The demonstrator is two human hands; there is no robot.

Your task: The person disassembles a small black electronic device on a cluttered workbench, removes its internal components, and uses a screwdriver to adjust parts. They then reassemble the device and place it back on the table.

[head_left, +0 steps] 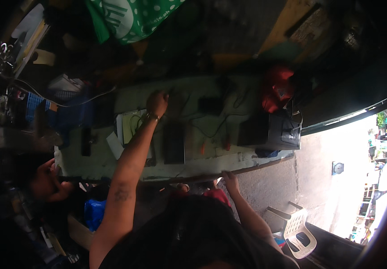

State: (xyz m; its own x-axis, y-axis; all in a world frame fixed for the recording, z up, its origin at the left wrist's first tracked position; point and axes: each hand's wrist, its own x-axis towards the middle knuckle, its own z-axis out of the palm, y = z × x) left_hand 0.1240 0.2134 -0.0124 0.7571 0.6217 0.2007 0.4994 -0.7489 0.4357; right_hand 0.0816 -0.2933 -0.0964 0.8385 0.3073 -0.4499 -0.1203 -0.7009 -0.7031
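My left hand point(158, 103) reaches across the worn greenish table point(157, 172) to its far side, its fingers curled down. What they hold, if anything, is lost in the shade. Just below that wrist lie a yellowish pad point(128, 127) and a thin loop of cable, partly behind my forearm. A dark flat rectangular thing point(174, 145) rests to the right of the forearm. My right hand point(230, 181) is at the table's near edge, and its fingers are too small and dim to make out. Orange-handled small tools point(203, 148) lie on the tabletop beyond it.
A black boxy device point(276, 132) stands at the table's right end, with a red bag point(276, 92) behind it. Cables cross the top. Another person's arm point(47, 172) is at the left end. A white plastic chair point(299, 233) stands at lower right; a green cloth point(130, 18) hangs above.
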